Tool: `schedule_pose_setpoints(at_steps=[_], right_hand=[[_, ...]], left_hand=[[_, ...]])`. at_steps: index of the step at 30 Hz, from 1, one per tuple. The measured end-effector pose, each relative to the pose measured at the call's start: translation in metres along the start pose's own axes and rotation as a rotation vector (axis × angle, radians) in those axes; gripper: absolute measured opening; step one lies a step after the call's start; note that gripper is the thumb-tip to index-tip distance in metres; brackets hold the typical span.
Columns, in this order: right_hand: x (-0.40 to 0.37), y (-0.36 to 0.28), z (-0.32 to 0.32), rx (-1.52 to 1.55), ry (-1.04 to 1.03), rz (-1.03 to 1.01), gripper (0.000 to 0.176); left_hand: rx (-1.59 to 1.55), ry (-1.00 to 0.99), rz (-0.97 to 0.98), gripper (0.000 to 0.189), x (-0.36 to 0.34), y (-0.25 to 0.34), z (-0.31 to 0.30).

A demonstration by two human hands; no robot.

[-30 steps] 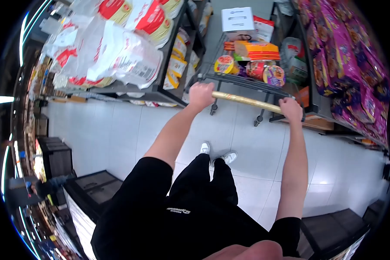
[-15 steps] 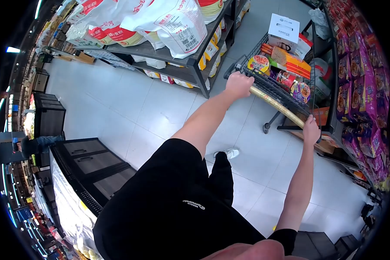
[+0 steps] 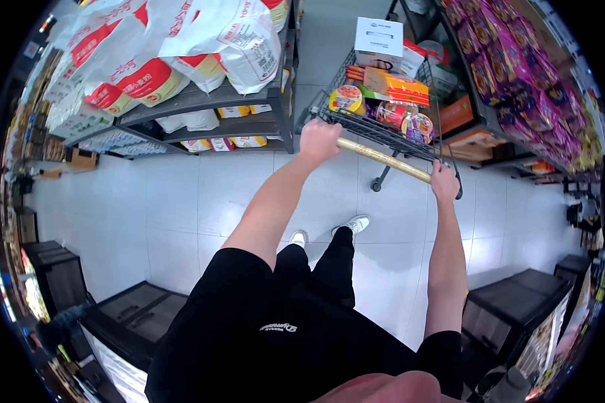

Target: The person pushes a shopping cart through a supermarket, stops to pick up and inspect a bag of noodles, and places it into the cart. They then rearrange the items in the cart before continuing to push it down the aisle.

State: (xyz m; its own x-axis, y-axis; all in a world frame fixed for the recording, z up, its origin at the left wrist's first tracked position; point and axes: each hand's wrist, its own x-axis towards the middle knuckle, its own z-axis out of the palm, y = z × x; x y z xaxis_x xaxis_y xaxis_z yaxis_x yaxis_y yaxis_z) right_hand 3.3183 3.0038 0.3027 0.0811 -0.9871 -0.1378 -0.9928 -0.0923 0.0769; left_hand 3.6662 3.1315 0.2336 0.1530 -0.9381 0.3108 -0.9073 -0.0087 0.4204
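Note:
Both my hands grip the gold handle bar (image 3: 383,158) of a shopping cart (image 3: 376,131). My left hand (image 3: 320,139) is wrapped round its left end, and my right hand (image 3: 444,181) holds the right end. Inside the cart lie a yellow-lidded noodle cup (image 3: 347,100), a red cup (image 3: 390,114), a purple-lidded noodle cup (image 3: 417,127) and an orange packet (image 3: 409,91). A white carton (image 3: 379,41) stands at the cart's far end.
Large white and red flour bags (image 3: 134,74) sit on a dark shelf (image 3: 202,107) at left. Purple packets (image 3: 504,50) fill a rack on the right, close beside the cart. Dark cabinets (image 3: 138,312) stand behind me on both sides. Pale tiled floor (image 3: 249,181) runs between.
The view has turned, so the cart now appears further left and the flour shelf nearer to it. My second shoe has come into view. Both hands keep their hold on the handle.

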Motion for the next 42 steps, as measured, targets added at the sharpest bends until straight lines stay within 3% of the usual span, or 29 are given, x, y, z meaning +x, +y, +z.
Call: schedule_pose_setpoints(at_steps=[5,15,20,25,33,42], right_hand=[[-0.081,-0.002,0.002,0.060,-0.049,0.029,0.055],[-0.250,0.010,0.006,0.135,-0.102,-0.156,0.039],[-0.341,0.009,0.027,0.194,0.106,-0.214,0.019],[-0.412,0.011,0.035,0.291,0.055,-0.207,0.015],[-0.461,0.026,0.037,0.287,-0.043,-0.190,0.016],[-0.449,0.052,0.041,0.307,-0.026,-0.219,0.016]], left_hand=[[0.009,-0.099,0.055,0.013,-0.053,-0.003,-0.026],[-0.042,-0.672,0.028,0.012,-0.165,0.018,-0.102],[-0.089,-0.729,0.058,0.013,-0.227,0.019,-0.128],[-0.101,-0.842,0.049,0.018,-0.267,0.028,-0.152],[-0.274,-0.889,0.074,0.017,-0.318,0.036,-0.159],[-0.346,-0.955,0.115,0.019,-0.306,0.058,-0.149]])
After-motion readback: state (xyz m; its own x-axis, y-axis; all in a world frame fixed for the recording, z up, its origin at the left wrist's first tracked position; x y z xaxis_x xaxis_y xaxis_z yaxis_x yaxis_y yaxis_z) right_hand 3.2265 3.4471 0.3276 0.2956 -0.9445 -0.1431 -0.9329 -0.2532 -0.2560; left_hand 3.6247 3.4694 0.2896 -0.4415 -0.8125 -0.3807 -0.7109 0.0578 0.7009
